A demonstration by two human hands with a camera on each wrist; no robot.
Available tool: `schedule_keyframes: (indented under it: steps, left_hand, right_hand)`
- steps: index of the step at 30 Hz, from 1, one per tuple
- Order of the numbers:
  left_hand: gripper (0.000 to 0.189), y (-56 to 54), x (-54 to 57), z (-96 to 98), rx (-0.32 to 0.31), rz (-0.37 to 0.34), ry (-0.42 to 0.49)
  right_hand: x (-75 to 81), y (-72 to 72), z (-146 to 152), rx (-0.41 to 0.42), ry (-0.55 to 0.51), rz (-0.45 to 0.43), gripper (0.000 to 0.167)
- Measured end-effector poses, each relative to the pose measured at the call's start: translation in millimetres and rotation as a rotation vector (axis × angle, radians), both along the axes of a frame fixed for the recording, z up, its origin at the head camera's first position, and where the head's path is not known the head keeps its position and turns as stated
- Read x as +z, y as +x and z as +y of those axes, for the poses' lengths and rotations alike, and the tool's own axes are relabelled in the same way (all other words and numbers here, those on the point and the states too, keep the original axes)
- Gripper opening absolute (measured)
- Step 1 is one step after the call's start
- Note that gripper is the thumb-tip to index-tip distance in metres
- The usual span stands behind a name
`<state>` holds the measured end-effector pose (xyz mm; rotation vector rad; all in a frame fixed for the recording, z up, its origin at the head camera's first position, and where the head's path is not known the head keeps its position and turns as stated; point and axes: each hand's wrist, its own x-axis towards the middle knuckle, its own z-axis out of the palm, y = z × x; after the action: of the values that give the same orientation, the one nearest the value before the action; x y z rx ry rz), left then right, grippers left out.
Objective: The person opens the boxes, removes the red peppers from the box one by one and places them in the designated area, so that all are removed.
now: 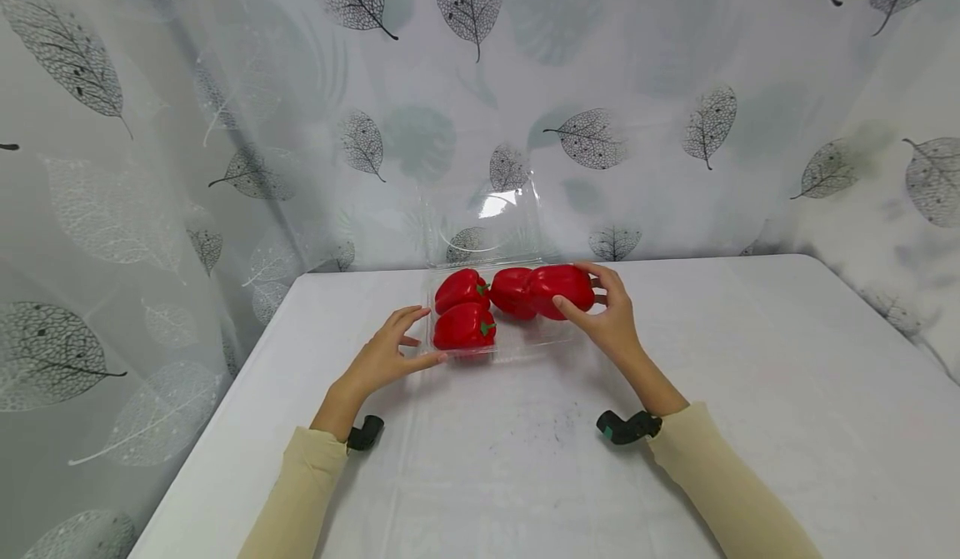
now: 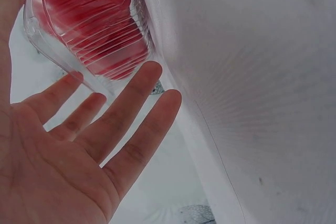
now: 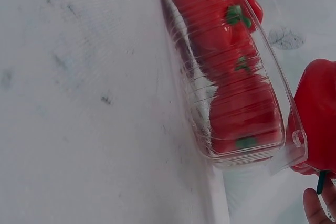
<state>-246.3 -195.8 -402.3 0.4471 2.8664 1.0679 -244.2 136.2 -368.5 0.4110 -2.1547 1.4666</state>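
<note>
A clear plastic clamshell box [image 1: 528,344] stands near the table's back edge with its lid [image 1: 487,230] raised behind it. Inside lie three red bell peppers: one at the back left [image 1: 459,289], one at the front left [image 1: 462,327] and one at the back middle [image 1: 512,292]. My right hand [image 1: 617,326] grips another red bell pepper [image 1: 558,291] over the box's right part; its green stem [image 3: 321,182] points down in the right wrist view. By the box's left end, my left hand [image 1: 381,361] has its fingers spread, with fingertips at the rim; firm contact is unclear.
A white cloth covers the table [image 1: 495,476]. Behind it hangs a leaf-patterned curtain [image 1: 645,59], which also runs down the left side. Dark wrist-worn cameras sit on the left wrist [image 1: 366,434] and the right wrist [image 1: 626,427].
</note>
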Motion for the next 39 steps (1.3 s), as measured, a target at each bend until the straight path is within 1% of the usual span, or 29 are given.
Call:
schedule_keyframes:
  steps: [6,9,16,21,25,30,32,35,37,39]
  left_hand:
    - [0.087,-0.1,-0.1,-0.1,0.001,0.0,0.002]
    - [0.087,-0.4,0.1,0.3,0.002,0.003,-0.001]
    - [0.088,-0.2,0.5,0.6,0.003,0.001,-0.004]
    - [0.087,0.1,0.3,0.2,0.003,0.002,-0.004]
    - [0.087,0.0,0.4,0.2,0.003,0.002,-0.003]
    - [0.087,0.1,0.6,0.6,0.003,0.003,-0.001]
    - [0.087,0.1,0.6,0.4,0.002,0.002,0.001]
    - [0.087,0.1,0.7,0.4,0.002,-0.002,0.004]
    - [0.087,0.1,0.8,0.5,0.002,-0.003,0.003]
    - [0.087,0.0,0.9,0.6,0.003,-0.002,0.002]
  right_hand:
    - [0.6,0.1,1.3,-0.016,-0.014,-0.014,0.057]
    - [-1.7,-1.9,3.3,-0.028,-0.012,-0.013,0.057]
    - [-31.5,-29.3,18.1,-0.043,-0.032,-0.021,0.061]
    - [-36.3,-34.1,23.9,-0.05,-0.051,-0.017,0.059]
    - [-37.4,-35.4,26.5,-0.063,-0.051,-0.01,0.06]
    - [-38.1,-36.3,28.0,-0.083,-0.05,-0.025,0.061]
    - [-37.5,-35.0,27.6,-0.09,-0.054,-0.021,0.061]
    - [-28.6,-26.1,23.0,-0.089,-0.062,0.017,0.059]
    - [-26.0,-23.3,20.9,-0.087,-0.071,0.051,0.059]
    - [-26.1,-23.6,20.5,-0.088,-0.075,0.066,0.06]
